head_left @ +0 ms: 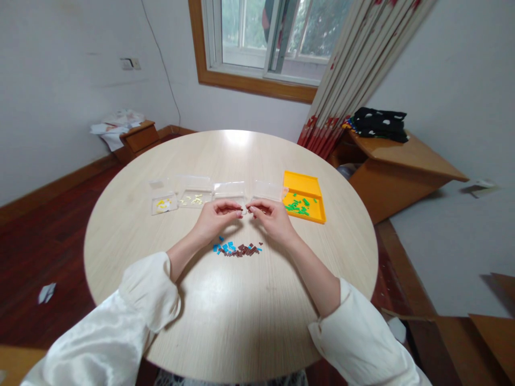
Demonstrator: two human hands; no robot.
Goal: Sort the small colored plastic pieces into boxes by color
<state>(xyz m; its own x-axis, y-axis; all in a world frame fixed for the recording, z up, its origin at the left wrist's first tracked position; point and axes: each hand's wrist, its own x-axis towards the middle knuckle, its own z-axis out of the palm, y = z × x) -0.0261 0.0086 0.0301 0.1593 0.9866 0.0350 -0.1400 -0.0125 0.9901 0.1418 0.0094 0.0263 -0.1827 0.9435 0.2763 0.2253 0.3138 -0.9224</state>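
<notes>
My left hand [214,221] is raised over the table just behind a small pile, its thumb and fingers pinched together. Opposite it, my right hand [276,221] is pinched too, and the two sets of fingertips almost meet. Something small and dark shows at the fingertips, too tiny to make out. Below them lie loose blue toy bricks [227,247] on the left and dark brown toy bricks [246,250] on the right, mixed where they meet. Two clear boxes with raised lids, the left lid [228,189] and the right lid [267,189], stand behind my hands, which partly hide them.
A yellow case [321,214] holds green bricks [298,206]. Clear boxes with pale yellow pieces [197,199] and yellow pieces [163,203] stand left. All are on a round wooden table [225,305]. A wooden cabinet [406,161] stands at the right wall.
</notes>
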